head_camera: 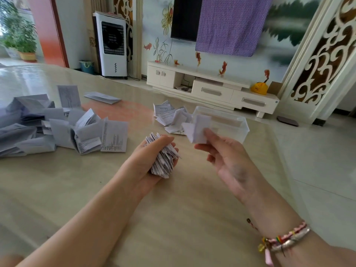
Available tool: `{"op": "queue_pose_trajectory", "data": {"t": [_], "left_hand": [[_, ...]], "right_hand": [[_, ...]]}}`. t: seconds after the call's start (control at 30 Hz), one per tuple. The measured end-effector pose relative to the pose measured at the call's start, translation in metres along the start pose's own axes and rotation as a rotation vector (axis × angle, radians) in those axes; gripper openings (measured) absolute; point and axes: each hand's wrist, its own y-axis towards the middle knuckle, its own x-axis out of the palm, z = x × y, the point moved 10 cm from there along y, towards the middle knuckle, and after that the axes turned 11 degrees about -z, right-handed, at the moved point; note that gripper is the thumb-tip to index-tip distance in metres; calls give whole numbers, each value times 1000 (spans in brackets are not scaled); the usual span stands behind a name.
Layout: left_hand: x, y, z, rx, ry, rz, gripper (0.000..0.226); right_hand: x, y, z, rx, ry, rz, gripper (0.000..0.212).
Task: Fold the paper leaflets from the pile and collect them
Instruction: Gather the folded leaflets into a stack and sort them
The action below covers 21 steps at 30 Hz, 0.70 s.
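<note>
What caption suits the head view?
Left hand grips a bundle of folded leaflets; right hand pinches one leaflet near a clear box.

Glossy table [173, 218]; clear plastic box [227, 122]; paper leaflets [113, 135].

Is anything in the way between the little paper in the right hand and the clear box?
Nothing visible is. The right hand pinches the folded leaflet up in the air, just in front of the clear box. The box's top is open. The small heap of leaflets lies to the left of the box, not in the path.
</note>
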Motion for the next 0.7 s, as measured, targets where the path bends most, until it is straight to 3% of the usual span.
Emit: {"op": "queue_pose_trajectory", "data": {"t": [0.2, 0.3, 0.37, 0.6, 0.7], "left_hand": [[10, 0, 5, 44, 74, -136, 32], [19, -2, 8, 53, 113, -210, 38], [25, -4, 10, 71, 163, -232, 31], [9, -1, 6, 47, -6, -93, 19], [4, -1, 1, 19, -9, -57, 20]], "right_hand": [[24, 3, 22, 66, -164, -39, 5], [25, 5, 22, 55, -143, -17, 30], [27, 4, 19, 34, -140, -18, 35], [15, 11, 0, -20, -619, 15, 22], [-29, 17, -3, 19, -547, 171, 14]]}}
